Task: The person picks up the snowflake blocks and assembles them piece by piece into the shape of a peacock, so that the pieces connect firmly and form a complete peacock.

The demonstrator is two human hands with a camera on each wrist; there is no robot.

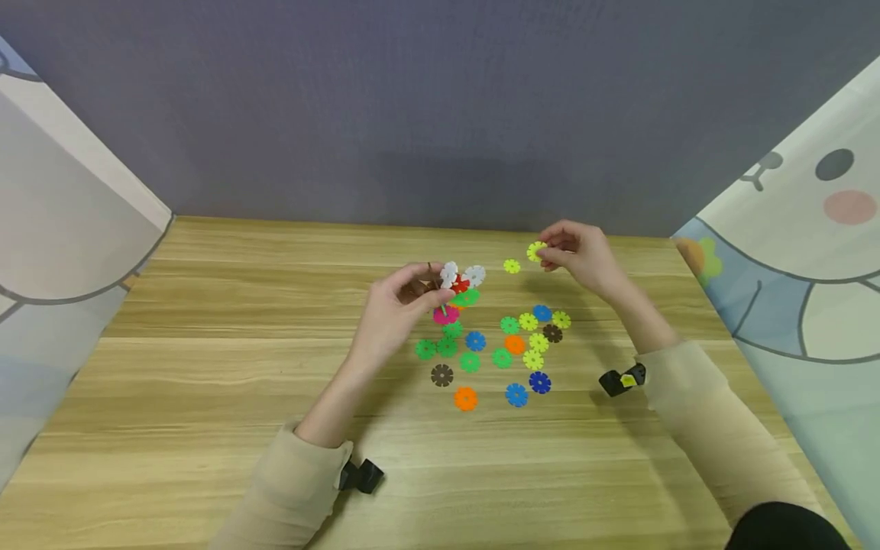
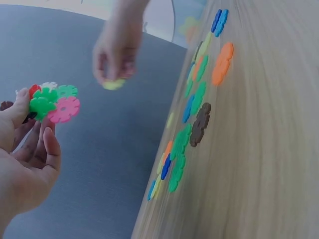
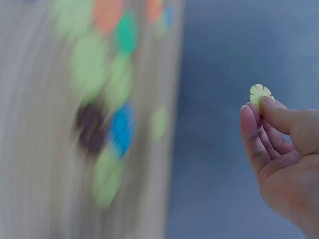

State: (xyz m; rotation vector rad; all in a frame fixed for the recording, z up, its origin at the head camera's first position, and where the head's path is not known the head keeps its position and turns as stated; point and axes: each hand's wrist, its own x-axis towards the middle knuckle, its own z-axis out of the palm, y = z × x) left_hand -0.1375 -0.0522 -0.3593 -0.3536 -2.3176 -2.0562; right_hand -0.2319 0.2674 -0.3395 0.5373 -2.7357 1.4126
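My left hand grips a cluster of joined plastic snowflake discs between thumb and fingers, held above the table. White, red, green, pink and brown discs show in it; part of the brown is hidden by the fingers. To the right, my right hand pinches a single yellow snowflake disc by its edge, thumb against fingertips. That disc is apart from the cluster, and its notched rim sticks up past the thumb in the right wrist view. A second yellow disc lies on the table near the right hand.
Loose discs in several colours lie spread on the wooden table, among them an orange disc, a brown disc and a dark blue disc. A grey panel rises along the far edge, with printed side walls left and right.
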